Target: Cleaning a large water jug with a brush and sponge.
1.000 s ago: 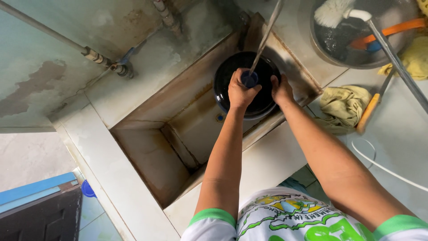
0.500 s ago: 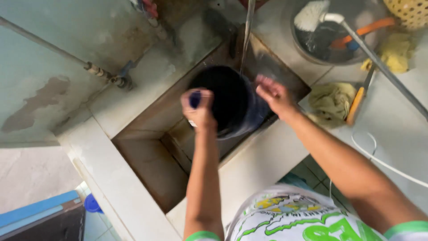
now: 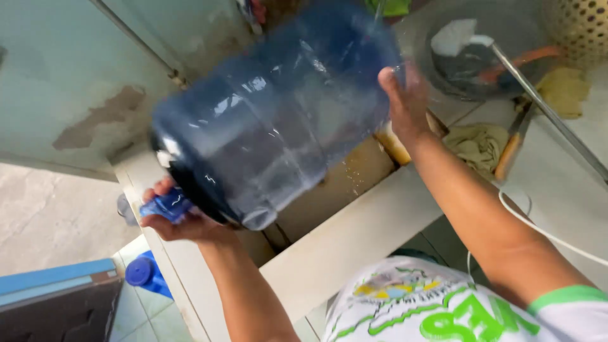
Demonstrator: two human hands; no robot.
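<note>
Left hand (image 3: 180, 218): fingers curled shut around the blue neck (image 3: 166, 206) of a big translucent blue water jug (image 3: 272, 120), palm under its shoulder. Right hand (image 3: 405, 104): fingers spread flat against the jug's base end, pressing, not wrapped round anything. Jug lies tilted on its side in the air, neck low, above the tiled sink basin (image 3: 342, 183). Motion-blurred. Right of the jug: a yellow cloth (image 3: 475, 145) on the counter, an orange-handled tool (image 3: 510, 158) just beside it, a metal bowl (image 3: 481, 57) beyond. Below the jug's neck, a blue cap (image 3: 139, 271) on the floor.
</note>
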